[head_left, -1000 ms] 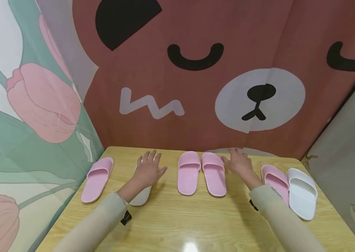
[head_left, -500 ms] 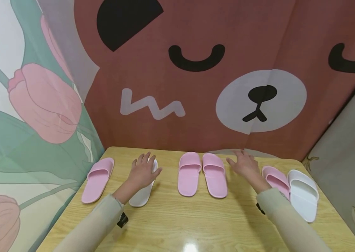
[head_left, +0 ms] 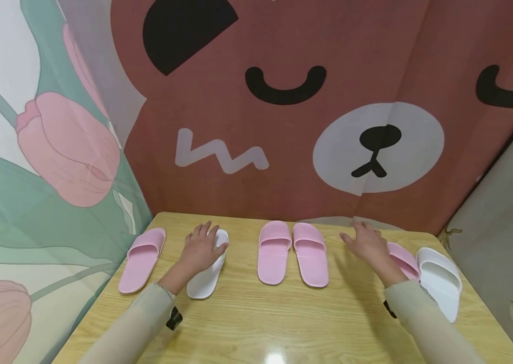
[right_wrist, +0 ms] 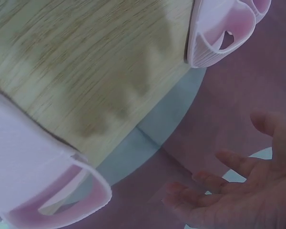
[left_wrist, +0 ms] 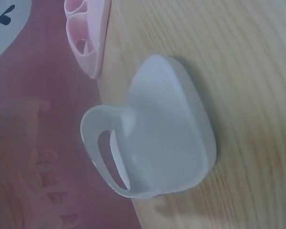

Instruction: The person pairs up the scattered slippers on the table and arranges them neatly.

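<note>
My left hand (head_left: 200, 250), fingers spread, hovers over the strap end of a white slipper (head_left: 205, 284). That slipper lies in full sight in the left wrist view (left_wrist: 167, 129), with the left hand (left_wrist: 19, 167) off to one side, holding nothing. My right hand (head_left: 367, 246) hangs above the table's far edge, fingers loose. It is between a pink slipper (head_left: 313, 268) of the middle pair and another pink slipper (head_left: 404, 259) at the right, partly covered by my forearm. In the right wrist view the right hand (right_wrist: 238, 186) is apart from both nearby pink slippers and casts a shadow on the wood.
A lone pink slipper (head_left: 140, 265) lies at the far left of the wooden table (head_left: 256, 323). The middle pair's other pink slipper (head_left: 272, 265) is beside its mate. A white slipper (head_left: 440, 288) lies at the right. A bear-print curtain (head_left: 220, 192) hangs behind the table.
My left hand has drifted left, uncovering more of the white slipper. My right hand has moved right, away from the middle pink pair. The slippers lie where they were.
</note>
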`<state>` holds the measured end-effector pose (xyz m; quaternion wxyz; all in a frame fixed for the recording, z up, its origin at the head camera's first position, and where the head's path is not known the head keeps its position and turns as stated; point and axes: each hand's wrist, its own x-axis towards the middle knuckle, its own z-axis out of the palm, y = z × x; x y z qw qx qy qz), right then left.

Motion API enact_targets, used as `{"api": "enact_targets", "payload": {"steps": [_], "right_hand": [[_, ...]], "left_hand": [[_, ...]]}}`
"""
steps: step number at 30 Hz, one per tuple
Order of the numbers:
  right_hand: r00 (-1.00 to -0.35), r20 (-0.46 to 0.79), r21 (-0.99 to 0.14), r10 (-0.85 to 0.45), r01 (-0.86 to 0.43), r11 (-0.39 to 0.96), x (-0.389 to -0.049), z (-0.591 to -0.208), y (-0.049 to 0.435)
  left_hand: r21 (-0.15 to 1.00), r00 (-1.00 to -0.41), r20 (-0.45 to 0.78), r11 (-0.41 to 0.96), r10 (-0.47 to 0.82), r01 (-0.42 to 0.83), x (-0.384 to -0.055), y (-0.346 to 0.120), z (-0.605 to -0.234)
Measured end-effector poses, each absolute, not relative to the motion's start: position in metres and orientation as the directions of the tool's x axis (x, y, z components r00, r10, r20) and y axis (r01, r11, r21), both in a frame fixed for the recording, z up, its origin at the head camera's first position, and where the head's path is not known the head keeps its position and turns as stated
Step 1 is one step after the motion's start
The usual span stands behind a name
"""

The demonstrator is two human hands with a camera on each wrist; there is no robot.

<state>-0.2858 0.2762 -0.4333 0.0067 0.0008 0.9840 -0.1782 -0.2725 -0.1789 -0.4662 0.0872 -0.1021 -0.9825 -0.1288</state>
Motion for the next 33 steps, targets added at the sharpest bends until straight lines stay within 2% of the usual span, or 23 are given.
{"api": "enact_targets", "payload": {"steps": [33], "right_hand": [[-0.994, -0.081, -0.366, 0.07, 0.095, 0.926, -0.271, -0.437, 0.329]], "left_hand": [[0.33, -0.98, 0.138, 0.926, 0.142, 0.181, -0.285, -0.187, -0.485]]}}
